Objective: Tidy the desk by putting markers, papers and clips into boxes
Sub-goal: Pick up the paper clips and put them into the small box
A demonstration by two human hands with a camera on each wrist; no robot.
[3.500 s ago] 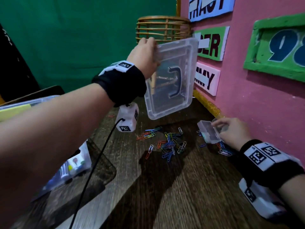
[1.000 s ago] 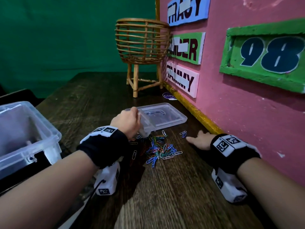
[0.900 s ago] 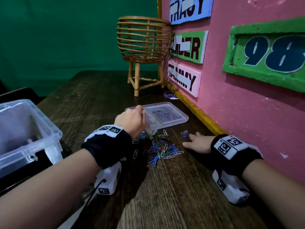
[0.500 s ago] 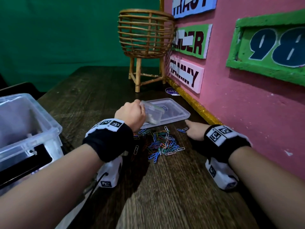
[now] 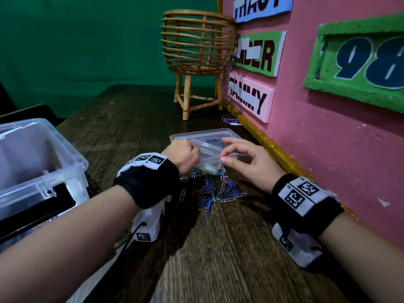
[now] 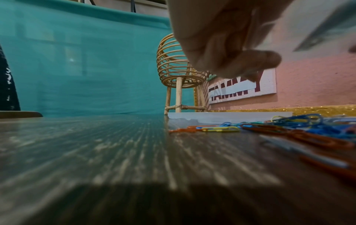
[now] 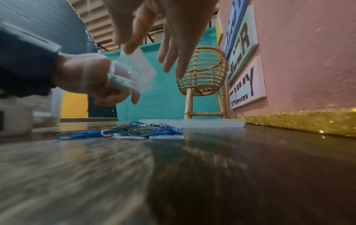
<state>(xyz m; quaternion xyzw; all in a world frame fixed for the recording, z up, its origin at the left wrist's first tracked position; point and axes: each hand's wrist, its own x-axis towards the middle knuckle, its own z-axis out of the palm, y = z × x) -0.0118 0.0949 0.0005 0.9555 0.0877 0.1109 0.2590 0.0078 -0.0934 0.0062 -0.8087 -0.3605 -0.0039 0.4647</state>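
A pile of coloured paper clips (image 5: 216, 189) (image 6: 289, 126) (image 7: 138, 130) lies on the dark wooden desk. Just above it my left hand (image 5: 192, 154) (image 6: 231, 57) (image 7: 92, 82) grips a small clear clip box (image 5: 207, 162) (image 7: 134, 71), fingers curled round its left end. My right hand (image 5: 224, 149) (image 7: 150, 57) hovers at the box's right end. Its fingers are spread and fairly straight, and the thumb tip touches the box. A flat clear lid (image 5: 196, 134) (image 6: 221, 118) (image 7: 202, 122) lies on the desk behind the clips.
A large clear plastic box (image 5: 43, 154) stands at the left edge of the desk. A wicker basket on legs (image 5: 196, 42) stands at the back by the pink wall (image 5: 328, 149), which closes off the right side. A gold strip (image 5: 273, 149) runs along the wall's foot.
My right hand has lifted off the desk beside the clips and come to the small box's right end. The left hand has kept its grip on the box above the pile.
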